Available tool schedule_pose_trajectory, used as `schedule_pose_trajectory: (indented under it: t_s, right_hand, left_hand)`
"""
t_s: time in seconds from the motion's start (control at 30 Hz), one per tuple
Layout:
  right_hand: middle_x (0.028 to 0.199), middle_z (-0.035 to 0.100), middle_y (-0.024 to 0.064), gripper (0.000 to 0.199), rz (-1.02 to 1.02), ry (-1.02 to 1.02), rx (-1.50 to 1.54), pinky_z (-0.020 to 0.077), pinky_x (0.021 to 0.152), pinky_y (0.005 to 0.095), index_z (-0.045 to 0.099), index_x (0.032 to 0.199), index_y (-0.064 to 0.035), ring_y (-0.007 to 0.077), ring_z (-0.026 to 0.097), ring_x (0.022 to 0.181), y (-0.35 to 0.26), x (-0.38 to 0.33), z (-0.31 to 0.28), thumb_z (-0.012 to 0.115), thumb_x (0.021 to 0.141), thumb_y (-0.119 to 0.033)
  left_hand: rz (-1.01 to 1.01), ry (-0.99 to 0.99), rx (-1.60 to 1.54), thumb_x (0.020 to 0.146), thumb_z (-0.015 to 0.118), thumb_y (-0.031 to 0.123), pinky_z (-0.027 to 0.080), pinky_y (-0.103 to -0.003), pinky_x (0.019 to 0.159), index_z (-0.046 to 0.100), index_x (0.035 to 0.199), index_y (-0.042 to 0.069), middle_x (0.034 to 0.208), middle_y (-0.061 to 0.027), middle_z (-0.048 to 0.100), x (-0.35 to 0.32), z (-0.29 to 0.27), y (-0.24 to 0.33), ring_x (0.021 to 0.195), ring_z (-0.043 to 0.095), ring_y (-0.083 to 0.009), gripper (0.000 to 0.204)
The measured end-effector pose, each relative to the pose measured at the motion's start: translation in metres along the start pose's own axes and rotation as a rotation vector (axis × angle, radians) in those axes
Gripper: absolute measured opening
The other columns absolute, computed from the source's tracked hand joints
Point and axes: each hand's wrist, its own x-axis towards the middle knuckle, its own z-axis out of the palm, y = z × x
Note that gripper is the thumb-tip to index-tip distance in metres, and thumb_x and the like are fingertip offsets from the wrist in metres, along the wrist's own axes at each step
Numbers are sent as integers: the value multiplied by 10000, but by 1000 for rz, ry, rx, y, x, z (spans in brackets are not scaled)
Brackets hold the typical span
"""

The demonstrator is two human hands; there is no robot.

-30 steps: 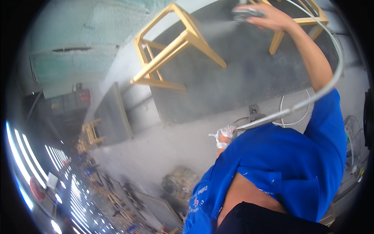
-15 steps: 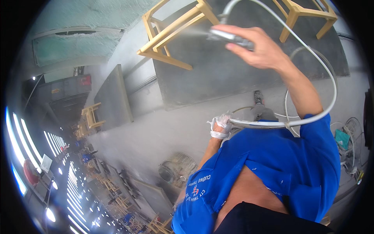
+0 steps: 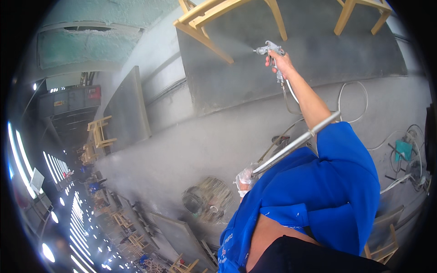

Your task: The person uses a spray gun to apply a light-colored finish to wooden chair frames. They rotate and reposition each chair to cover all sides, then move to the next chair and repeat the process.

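My right hand [image 3: 283,65] is wrapped around the handle of a silver spray gun [image 3: 269,49]. My fingers [image 3: 269,63] are curled tight on its front side. My right arm [image 3: 310,101] reaches out in front of me, almost straight, and it is bare up to my blue sleeve [image 3: 348,148]. My wrist looks nearly in line with my arm. The gun stands up with its handle down, and its nose points to my left. White mist [image 3: 239,44] puffs out of the nose toward a yellow wooden chair [image 3: 207,41]. The gun is near the chair and does not touch its front leg. Behind the gun is a big gray board [image 3: 327,57].

My left hand [image 3: 245,178] is low, close to my tummy, in crinkly clear plastic. A fat white hose [image 3: 296,144] runs from there up to my right arm, by the sleeve's edge. The plastic covers my left fingers, so I can't tell if they are squeezing the hose or loose.
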Motion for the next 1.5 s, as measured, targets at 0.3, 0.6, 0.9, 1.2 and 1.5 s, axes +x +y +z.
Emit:
schedule_pose_trajectory:
  t_s: [0.3, 0.6, 0.9, 1.2, 1.5]
  right_hand:
    - [854, 690, 37, 273, 144, 372, -65, 429, 471, 282, 655, 1203, -70, 132, 681, 714, 118, 14, 0, 634, 1041, -289]
    - [878, 692, 41, 431, -416, 71, 78, 434, 471, 259, 616, 1435, -90, 120, 665, 750, 69, -66, 38, 644, 1029, -233]
    - [947, 732, 61, 551, -995, 717, -174, 519, 576, 257, 514, 1538, -72, 118, 706, 765, 57, -58, 94, 662, 1010, -124]
    - [896, 676, 31, 572, -420, 1053, 325, 499, 515, 283, 460, 1581, -161, 125, 672, 724, 116, -22, 102, 624, 1034, -189]
    - [916, 664, 45, 265, -747, 891, 567, 447, 468, 288, 625, 1245, -97, 152, 655, 711, 73, -39, 139, 622, 1039, -263]
  left_hand:
    - [-40, -7, 127, 831, 684, 65, 579, -508, 729, 769, 1023, 174, 919, -153, 758, -35, -62, -80, 839, 730, -398, 236]
    - [170, 31, 202, 836, 687, 74, 576, -523, 706, 762, 1020, 167, 888, -163, 751, 26, -99, -139, 806, 727, -406, 220]
    - [348, -94, 151, 839, 697, 84, 577, -516, 692, 767, 1015, 168, 849, -151, 749, 114, -168, -202, 779, 730, -395, 207]
    - [411, -201, 74, 837, 704, 88, 578, -510, 706, 767, 1018, 165, 871, -153, 751, 176, -206, -252, 803, 733, -392, 206]
    - [567, -333, -2, 836, 710, 91, 579, -504, 720, 767, 1021, 162, 893, -155, 753, 247, -257, -334, 827, 735, -389, 206]
